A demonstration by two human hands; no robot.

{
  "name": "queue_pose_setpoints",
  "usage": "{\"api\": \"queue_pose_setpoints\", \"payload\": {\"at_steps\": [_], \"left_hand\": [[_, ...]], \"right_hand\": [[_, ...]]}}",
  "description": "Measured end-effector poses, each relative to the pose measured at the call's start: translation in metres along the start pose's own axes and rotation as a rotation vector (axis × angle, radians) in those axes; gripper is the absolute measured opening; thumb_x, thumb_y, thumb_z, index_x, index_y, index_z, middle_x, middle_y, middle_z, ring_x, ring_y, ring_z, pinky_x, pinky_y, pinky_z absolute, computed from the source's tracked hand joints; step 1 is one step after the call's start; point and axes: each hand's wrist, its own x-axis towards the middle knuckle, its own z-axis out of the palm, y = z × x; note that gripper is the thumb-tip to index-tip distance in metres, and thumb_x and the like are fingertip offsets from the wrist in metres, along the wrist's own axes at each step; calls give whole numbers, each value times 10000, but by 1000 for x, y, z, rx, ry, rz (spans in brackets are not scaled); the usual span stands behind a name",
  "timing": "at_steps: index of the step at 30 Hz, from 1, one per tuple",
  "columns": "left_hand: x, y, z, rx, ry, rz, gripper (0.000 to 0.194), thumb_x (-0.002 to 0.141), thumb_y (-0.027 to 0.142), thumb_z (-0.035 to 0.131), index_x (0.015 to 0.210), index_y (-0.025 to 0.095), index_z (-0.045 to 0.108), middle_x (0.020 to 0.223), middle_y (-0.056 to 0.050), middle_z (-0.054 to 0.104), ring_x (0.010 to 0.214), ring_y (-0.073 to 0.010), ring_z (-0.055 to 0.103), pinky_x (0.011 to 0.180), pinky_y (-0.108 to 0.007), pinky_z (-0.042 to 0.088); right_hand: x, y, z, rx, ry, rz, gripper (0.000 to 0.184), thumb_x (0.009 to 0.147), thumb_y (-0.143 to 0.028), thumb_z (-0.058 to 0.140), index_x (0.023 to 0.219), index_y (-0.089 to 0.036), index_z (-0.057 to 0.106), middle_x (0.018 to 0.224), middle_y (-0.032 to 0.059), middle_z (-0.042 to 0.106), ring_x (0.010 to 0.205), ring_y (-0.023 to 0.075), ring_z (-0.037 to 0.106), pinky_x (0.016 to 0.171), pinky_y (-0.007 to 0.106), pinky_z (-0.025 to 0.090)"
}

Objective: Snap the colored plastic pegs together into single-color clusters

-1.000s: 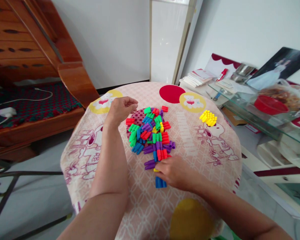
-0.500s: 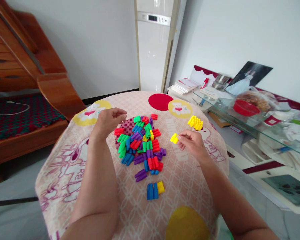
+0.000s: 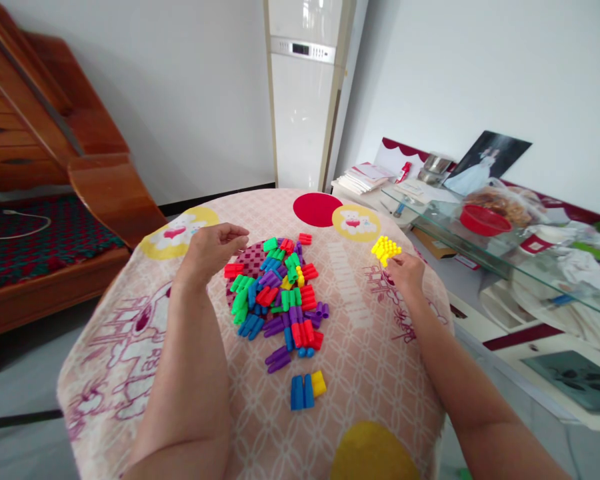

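right hand [image 3: 406,272] is touching yellow blocks [image 3: 385,249], likely grouped by colour, its grip unclear; left hand [image 3: 211,249], grip released, is hovering beside mixed blocks [image 3: 267,295].

Soft, even light, faint glare on the white cabinet [image 3: 303,113], wide-angle stretch at edges.

Here's the round table [image 3: 253,205], pink patterned cloth [image 3: 365,373] draped right over its edge, and what a jumble around the middle: a pile [image 3: 267,295] of red, green, blue, purple and yellow blocks! Out right, a tight yellow cluster [image 3: 385,248]; nearer in, blue tubes [image 3: 303,393], a yellow block [image 3: 319,383] right beside them.
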Motion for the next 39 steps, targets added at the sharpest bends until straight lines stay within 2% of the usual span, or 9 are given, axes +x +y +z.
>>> {"api": "queue_pose_setpoints", "payload": {"at_steps": [7,10,12,17,21,25,29,33,39], "left_hand": [[-3,2,-2,-33,17,-15,349,689,364,709,960,147,734,776,-75,748,706,-211,715,725,-360,612],[-4,2,-3,-34,28,-25,334,690,354,717,950,145,735,766,-71,744,698,-203,710,721,-353,610],[-5,3,-3,-44,34,-25,325,699,354,716,948,145,734,771,-73,745,711,-202,712,723,-348,609],[-4,2,-1,-31,25,-15,317,708,346,713,948,140,732,777,-77,747,697,-195,706,696,-331,603],[-1,-2,-1,-5,13,13,335,714,364,699,966,145,732,787,-78,750,709,-206,714,688,-329,600],[0,-5,-3,17,11,28,369,707,400,698,977,150,730,798,-82,754,734,-221,720,704,-344,602],[0,-5,-4,42,8,13,391,701,404,684,994,150,730,808,-85,756,733,-227,720,719,-357,599],[-1,-6,-4,38,4,22,400,705,403,663,1006,149,729,825,-90,758,747,-230,722,727,-360,598],[0,-5,-4,27,3,12,414,686,428,684,985,146,729,809,-86,753,725,-232,717,719,-367,600]], "right_hand": [[7,-7,5,-153,45,-6,267,799,-270,536,871,-130,751,834,152,751,824,288,700,729,358,522],[-3,-17,7,-133,84,-87,280,818,-302,539,906,-129,742,883,153,754,846,278,696,772,359,510],[-17,-31,12,-41,21,-230,255,831,-300,538,871,-151,741,852,122,755,806,242,690,753,319,497],[-60,-88,32,94,-287,-542,190,870,-252,568,793,-194,732,771,44,743,699,157,646,672,242,432],[-81,-129,52,-19,-422,-574,141,888,-293,638,886,-196,741,861,56,759,786,177,666,702,255,414],[-86,-148,66,-113,-475,-547,171,909,-326,637,928,-191,739,909,74,762,843,189,676,723,259,408],[-79,-145,65,-16,-455,-491,163,897,-288,625,874,-198,758,865,48,767,792,168,670,693,242,407],[-56,-121,48,113,-348,-393,179,866,-277,625,893,-196,783,807,27,767,729,157,669,649,230,419],[-9,-59,18,-189,-98,-217,238,851,-311,617,960,-212,804,919,73,787,832,205,696,719,267,454]]}}
